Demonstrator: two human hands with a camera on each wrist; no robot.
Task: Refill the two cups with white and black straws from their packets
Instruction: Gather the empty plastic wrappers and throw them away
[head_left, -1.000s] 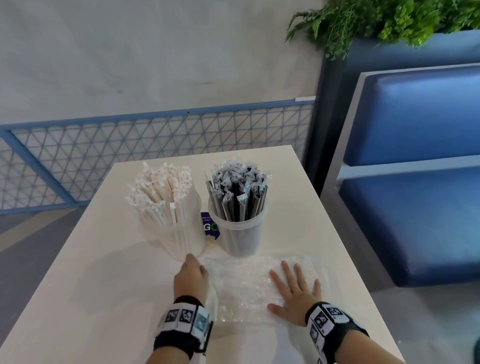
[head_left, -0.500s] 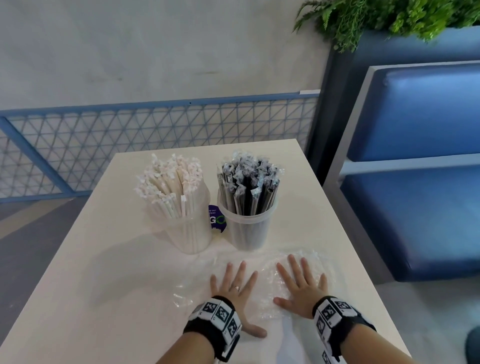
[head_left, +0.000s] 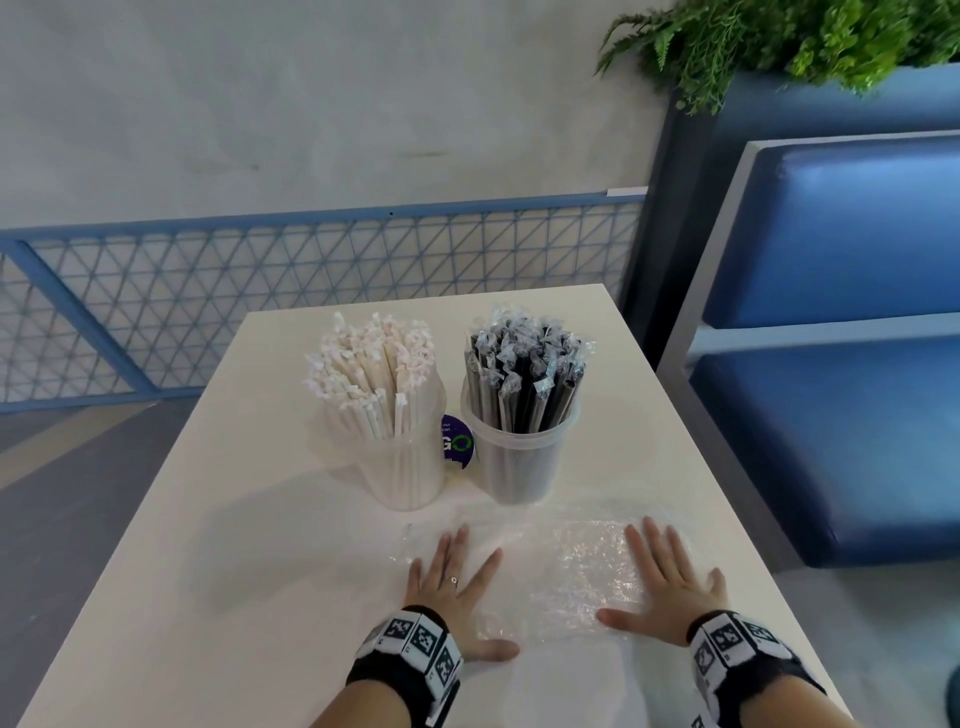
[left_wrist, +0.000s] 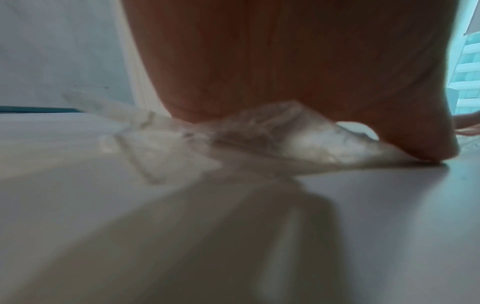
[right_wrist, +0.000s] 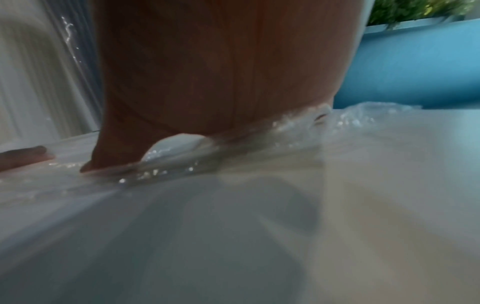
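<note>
Nearest, both hands lie flat with fingers spread on a crumpled clear packet (head_left: 566, 571), its long axis left to right on the surface (head_left: 218, 571): left hand (head_left: 457, 597) at its left end, right hand (head_left: 670, 592) at its right. Beyond stand two upright cups, white straws (head_left: 374, 374) left, black straws (head_left: 524, 374) right, a purple label (head_left: 457, 441) between. Far right, a blue bench (head_left: 841, 364) and plant (head_left: 779, 41).

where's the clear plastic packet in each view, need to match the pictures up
Head: the crinkled clear plastic packet lies flat on the white table, near edge, before the two straw cups, under both hands.
Left wrist: it bunches up beneath the left hand, centre frame.
Right wrist: it spreads under the right hand, glinting at mid-height.
Shared landmark: the white table under it in all three.
</note>
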